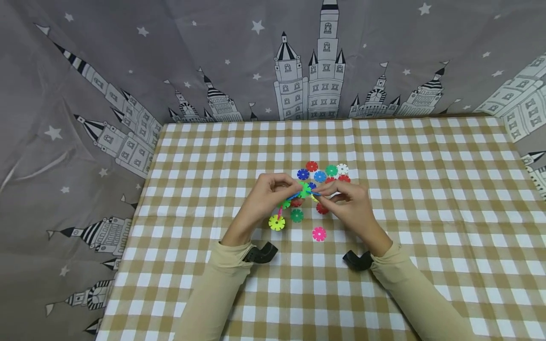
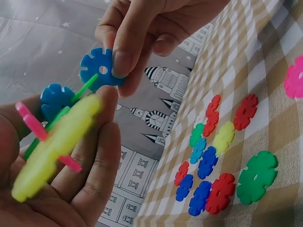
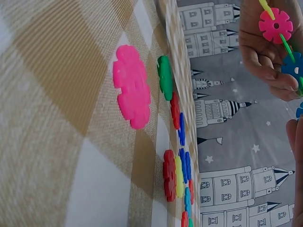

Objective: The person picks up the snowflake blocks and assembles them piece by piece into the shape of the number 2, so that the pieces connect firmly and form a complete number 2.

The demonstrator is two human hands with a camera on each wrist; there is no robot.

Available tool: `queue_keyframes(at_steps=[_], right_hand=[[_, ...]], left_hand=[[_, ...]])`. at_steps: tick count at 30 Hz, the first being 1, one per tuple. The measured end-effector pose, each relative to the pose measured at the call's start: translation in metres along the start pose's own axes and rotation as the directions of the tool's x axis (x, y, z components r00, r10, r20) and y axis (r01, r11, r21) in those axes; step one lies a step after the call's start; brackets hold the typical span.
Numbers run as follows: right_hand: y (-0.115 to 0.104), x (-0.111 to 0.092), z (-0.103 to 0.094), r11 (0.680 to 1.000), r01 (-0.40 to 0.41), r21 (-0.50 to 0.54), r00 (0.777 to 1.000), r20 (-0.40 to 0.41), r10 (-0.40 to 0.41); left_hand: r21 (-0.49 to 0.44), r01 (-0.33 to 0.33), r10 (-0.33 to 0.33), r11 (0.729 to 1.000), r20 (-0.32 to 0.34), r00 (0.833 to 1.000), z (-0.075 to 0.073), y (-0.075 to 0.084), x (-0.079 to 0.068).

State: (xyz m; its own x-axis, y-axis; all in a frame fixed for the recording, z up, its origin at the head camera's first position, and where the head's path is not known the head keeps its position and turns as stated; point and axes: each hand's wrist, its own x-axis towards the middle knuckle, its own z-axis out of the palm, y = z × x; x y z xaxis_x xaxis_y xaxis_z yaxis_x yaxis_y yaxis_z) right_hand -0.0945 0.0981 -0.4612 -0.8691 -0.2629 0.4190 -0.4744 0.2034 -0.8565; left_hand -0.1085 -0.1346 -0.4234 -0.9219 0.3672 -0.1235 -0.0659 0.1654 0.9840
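Observation:
My left hand (image 1: 269, 193) grips a short chain of notched plastic discs above the checked cloth. In the left wrist view the chain shows a yellow disc (image 2: 52, 153), a pink disc (image 2: 32, 122) slotted through it, a blue disc (image 2: 56, 99) and a thin edge of a green disc (image 2: 86, 87). Between thumb and fingers my right hand (image 1: 346, 195) pinches another blue disc (image 2: 90, 71), whose notched rim meets the green one. The left fingertips lie close to this joint. In the right wrist view the pink disc (image 3: 279, 32) of the chain hangs before the left palm.
Loose discs lie on the tablecloth (image 1: 426, 199) beyond and below the hands, several of them red and blue. A green disc (image 1: 296, 216) and a pink disc (image 1: 319, 234) lie nearer. Behind the table hangs a grey castle-print curtain (image 1: 239, 47).

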Motion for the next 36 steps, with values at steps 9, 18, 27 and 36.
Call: queue_keyframes(at_steps=[9,18,27,36], right_hand=[[-0.003,-0.004,0.004,0.999,-0.031,-0.009,1.000,0.001,0.031],[0.000,-0.008,0.007,1.000,-0.018,0.022,0.999,-0.034,0.019],[0.003,0.003,-0.008,0.956,-0.262,-0.132,0.944,0.169,0.282],[0.016,0.002,-0.010,0.862,-0.280,-0.423,0.816,0.369,0.446]], left_hand=[[0.008,0.021,-0.021,1.000,-0.011,1.000,0.003,-0.003,-0.007],[-0.012,0.035,-0.035,0.999,-0.004,0.999,0.006,-0.007,-0.010],[-0.046,0.027,-0.032,0.999,-0.126,0.992,0.003,-0.001,-0.009],[-0.044,-0.006,-0.003,0.999,-0.190,0.982,-0.002,0.001,-0.011]])
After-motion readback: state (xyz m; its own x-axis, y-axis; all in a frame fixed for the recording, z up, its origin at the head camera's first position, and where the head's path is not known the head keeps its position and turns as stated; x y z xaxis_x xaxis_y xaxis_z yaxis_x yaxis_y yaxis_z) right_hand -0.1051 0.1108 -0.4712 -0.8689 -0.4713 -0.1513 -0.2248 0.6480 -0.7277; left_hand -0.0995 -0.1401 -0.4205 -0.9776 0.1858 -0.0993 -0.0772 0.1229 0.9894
